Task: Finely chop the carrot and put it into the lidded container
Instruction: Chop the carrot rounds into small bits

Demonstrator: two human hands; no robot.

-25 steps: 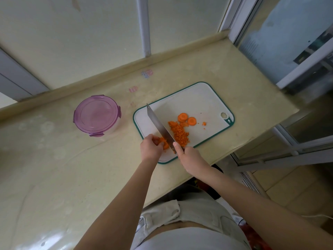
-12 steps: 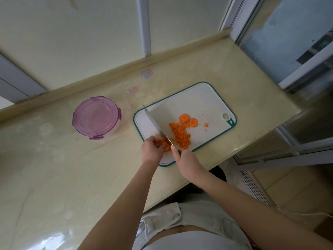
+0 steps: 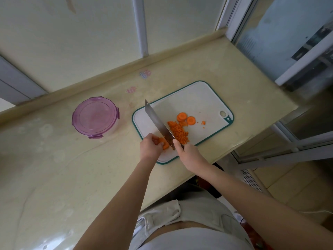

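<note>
- Lidded container (image 3: pixel 95 117): round, purple clip-on lid in place; stands on the countertop (image 3: pixel 72 168), well apart from the board's left edge.
- Coloured marks (image 3: pixel 145 73) on the counter: too blurred to read.
- Left hand (image 3: pixel 149 145): fingers curled, pinning a carrot piece (image 3: pixel 164 143) to the board's near-left corner.
- Knife (image 3: pixel 158 123): blade just beside the left fingertips, tip pointing away.
- Right hand (image 3: pixel 189 154): clenched round the knife handle, thumb against the blade's base.
- Chopped carrot (image 3: pixel 179 133): heap right of the blade.
- Carrot slices (image 3: pixel 185 118): two rounds beyond the heap.
- Cutting board (image 3: pixel 198 100): white, teal-rimmed.
</note>
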